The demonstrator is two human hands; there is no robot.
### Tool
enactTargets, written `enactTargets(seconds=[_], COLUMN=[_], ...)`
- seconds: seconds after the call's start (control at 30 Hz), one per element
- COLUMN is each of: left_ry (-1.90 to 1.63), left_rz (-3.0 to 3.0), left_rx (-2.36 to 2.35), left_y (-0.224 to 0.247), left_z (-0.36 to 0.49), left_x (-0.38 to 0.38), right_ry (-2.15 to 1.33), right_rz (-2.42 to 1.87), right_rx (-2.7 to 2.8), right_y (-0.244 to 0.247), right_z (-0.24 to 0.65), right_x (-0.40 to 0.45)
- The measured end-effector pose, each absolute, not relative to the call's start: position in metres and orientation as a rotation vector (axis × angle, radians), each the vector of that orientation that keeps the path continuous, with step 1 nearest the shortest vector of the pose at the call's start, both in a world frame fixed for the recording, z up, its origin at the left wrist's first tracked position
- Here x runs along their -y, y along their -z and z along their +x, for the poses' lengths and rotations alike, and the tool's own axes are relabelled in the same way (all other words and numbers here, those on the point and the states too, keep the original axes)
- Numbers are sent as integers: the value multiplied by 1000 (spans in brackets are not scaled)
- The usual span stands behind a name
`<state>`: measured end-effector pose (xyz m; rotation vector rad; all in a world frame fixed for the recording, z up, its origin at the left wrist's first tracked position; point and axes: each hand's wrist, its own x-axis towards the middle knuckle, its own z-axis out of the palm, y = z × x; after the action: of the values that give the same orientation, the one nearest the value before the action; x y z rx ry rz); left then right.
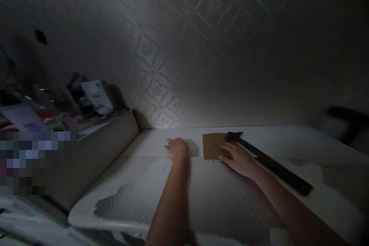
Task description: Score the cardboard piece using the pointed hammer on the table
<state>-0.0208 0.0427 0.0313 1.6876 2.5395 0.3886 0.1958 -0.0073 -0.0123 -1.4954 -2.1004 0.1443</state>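
My right hand lies with its fingers stretched out on the right part of a flat brown square piece, perhaps leather or board. A few tiny pale bits sit on that piece. Just beyond my fingers is the head of a dark hammer, whose long handle slants toward me on the right. To the left, my left hand is down on the white tabletop, fingers curled together. At its fingertips shows a small shiny thing, too small to name.
At the left stands a pale cabinet with a white box, a clear container and other clutter on top. A patterned wall closes off the back. Some dark object juts in at the far right.
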Motion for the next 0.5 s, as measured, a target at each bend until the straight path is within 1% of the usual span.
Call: enactTargets(seconds=[0.27, 0.5], left_ry=[-511, -494], left_rz=[1608, 1608], left_rx=[-2609, -2578], left_y=[-33, -33], left_z=[-26, -30], left_x=[-41, -43], right_ry=[-173, -154], right_rz=[-1477, -1480], right_rx=[2088, 2090], right_y=[11, 11], right_z=[196, 195], right_x=[9, 9])
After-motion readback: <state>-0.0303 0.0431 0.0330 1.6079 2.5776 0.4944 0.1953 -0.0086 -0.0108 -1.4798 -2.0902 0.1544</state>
